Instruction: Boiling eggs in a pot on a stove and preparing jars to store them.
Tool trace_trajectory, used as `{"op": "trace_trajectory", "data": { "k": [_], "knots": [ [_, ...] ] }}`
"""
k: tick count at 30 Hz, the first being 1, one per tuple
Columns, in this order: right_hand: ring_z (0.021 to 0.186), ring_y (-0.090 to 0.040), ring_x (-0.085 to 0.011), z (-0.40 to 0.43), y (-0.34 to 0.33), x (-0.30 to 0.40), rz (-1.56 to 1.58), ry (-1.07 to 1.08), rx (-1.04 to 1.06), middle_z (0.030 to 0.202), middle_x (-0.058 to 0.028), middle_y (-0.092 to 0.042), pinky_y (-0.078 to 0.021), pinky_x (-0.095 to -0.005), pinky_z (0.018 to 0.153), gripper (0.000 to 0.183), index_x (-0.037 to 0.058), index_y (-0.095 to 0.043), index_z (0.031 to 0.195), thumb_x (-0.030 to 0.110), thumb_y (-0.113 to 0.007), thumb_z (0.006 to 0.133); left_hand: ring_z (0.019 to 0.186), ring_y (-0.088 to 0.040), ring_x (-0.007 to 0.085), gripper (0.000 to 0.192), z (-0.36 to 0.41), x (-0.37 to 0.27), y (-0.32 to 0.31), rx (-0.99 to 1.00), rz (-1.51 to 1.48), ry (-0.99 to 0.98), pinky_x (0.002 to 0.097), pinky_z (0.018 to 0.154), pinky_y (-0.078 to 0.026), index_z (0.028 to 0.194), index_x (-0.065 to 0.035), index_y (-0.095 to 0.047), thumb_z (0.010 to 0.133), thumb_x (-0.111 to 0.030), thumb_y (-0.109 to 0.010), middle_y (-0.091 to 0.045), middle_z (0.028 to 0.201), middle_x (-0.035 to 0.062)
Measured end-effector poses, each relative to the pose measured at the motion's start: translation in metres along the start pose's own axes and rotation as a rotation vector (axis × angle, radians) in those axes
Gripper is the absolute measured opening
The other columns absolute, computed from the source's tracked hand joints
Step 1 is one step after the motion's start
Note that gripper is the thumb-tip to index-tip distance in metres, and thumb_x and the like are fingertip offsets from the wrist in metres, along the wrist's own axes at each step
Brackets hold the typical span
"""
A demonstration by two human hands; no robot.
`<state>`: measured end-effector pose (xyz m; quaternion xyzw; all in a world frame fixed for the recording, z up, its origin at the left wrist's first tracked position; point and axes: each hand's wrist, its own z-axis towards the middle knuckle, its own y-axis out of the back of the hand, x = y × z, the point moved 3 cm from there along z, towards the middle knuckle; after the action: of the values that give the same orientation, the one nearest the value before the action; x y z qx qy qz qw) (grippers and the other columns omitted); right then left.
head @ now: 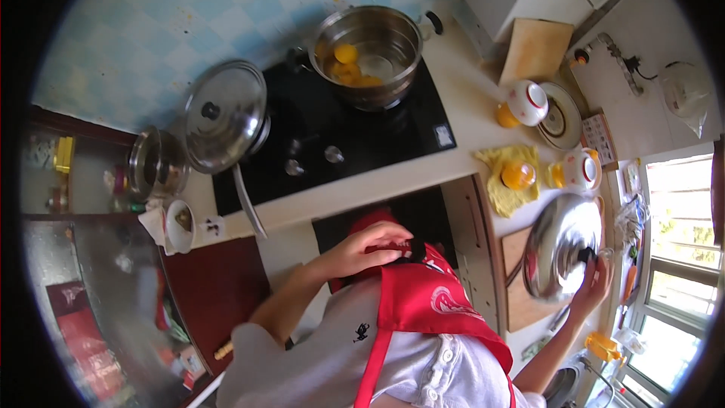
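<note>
My right hand [593, 283] grips the black knob of a shiny steel pot lid [558, 243] at the right of the counter. The lid tilts above a wooden cutting board [535, 311]. In front of the red apron [430, 297], my left hand [374, 246] holds nothing, its thumb and fingers apart. Ahead, a deep steel pot [376, 88] stands uncovered on the black cooktop [340, 130]. Several yellow-orange pieces [346, 62] lie at its left side. Left of it, a lidded pan [226, 116] with a long handle sits on the cooktop.
A yellow cloth [510, 198] lies under an orange-filled glass container [518, 174]. Beyond it are upturned white bowls [528, 103], a plate [561, 116] and a leaning board [535, 48]. Steel pots [156, 167] and a white bowl [180, 226] stand far left.
</note>
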<state>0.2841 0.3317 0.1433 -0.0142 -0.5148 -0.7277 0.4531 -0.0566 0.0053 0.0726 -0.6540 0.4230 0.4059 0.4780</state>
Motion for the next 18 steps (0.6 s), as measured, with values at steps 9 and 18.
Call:
{"op": "trace_trajectory", "data": {
  "k": [9,18],
  "knots": [
    [0.080,-0.062,-0.0267,0.206,-0.286,0.328,0.155,0.478,0.294,0.092,-0.0052,-0.062,-0.0493,-0.0346,0.071,0.021,0.0139,-0.068,0.104,0.026,-0.063,0.087,0.111,-0.055,0.0167,0.044,-0.165,0.169,0.064,-0.699,-0.229,0.417,0.0285,0.097,-0.042,0.134,-0.0054,-0.049,0.093,-0.019,-0.059,-0.059,0.122,0.0088],
    [0.092,-0.062,-0.0271,0.231,-0.424,0.380,0.058,0.661,0.434,0.100,-0.0018,-0.062,-0.0504,-0.0393,0.078,0.026,0.0183,-0.065,0.105,0.036,-0.053,0.091,0.114,-0.055,0.0207,0.043,-0.201,0.207,0.033,-0.980,-0.211,0.442,0.0295,0.098,-0.043,0.135,-0.0025,-0.047,0.096,-0.021,-0.053,-0.056,0.128,0.0140]
  ]
}}
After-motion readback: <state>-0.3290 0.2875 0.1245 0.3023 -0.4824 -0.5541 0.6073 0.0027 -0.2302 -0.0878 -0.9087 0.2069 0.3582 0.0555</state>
